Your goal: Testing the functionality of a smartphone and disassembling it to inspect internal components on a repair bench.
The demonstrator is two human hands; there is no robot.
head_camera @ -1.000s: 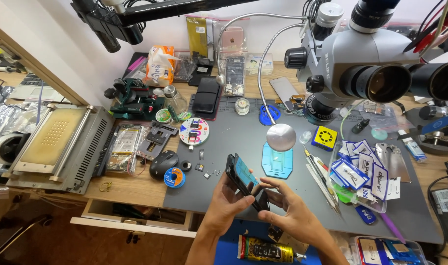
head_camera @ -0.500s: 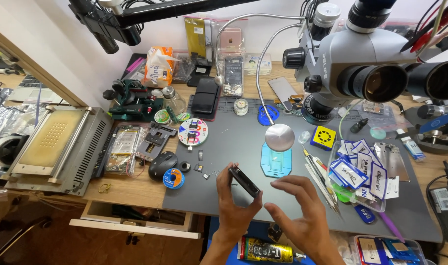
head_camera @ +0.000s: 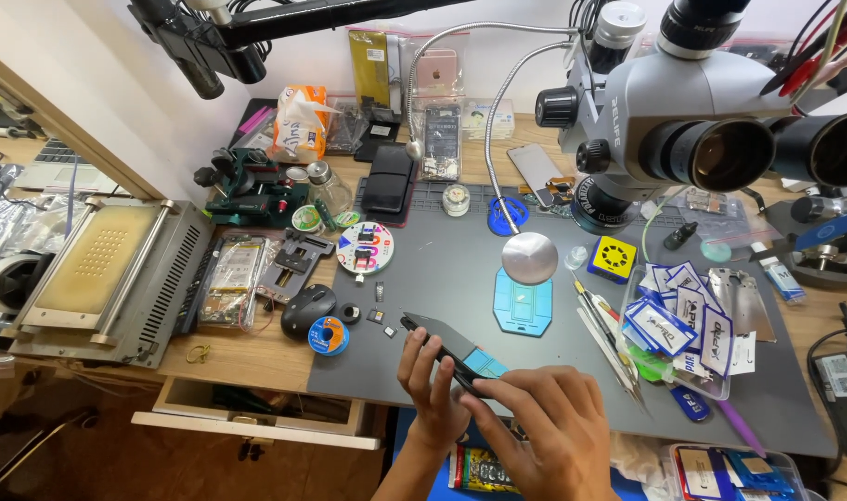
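1. Left hand (head_camera: 433, 385) is gripping the phone (head_camera: 451, 348) from below, fingers curled up around its near long edge, so it is clamped on the phone, holding it raised just above the grey mat (head_camera: 553, 371).
2. Right hand (head_camera: 549, 427) is lying just to the right of the phone, its fingers stretching left and pressing on the lower right end of the phone, where a pale blue patch is showing; whether it is pinching something small there, I cannot tell.
3. Phone is sitting over the near edge of the table, towards the middle of that edge, with both hands touching it.
4. Its long axis is running from the far left down to the near right, and it is tilting so that the dark face is turning up and away from the person.
5. Left hand is carrying the weight at the middle of the phone; right hand is working only at the near right end, so the left is the nearer one to the phone's far end.
6. Blue holder plate (head_camera: 523, 304) is lying flat on the mat just beyond the phone, towards the far edge, apart from it.
7. Black mouse (head_camera: 307, 309) and the blue spool (head_camera: 328, 335) are resting to the left of the phone, near the mat's left edge.
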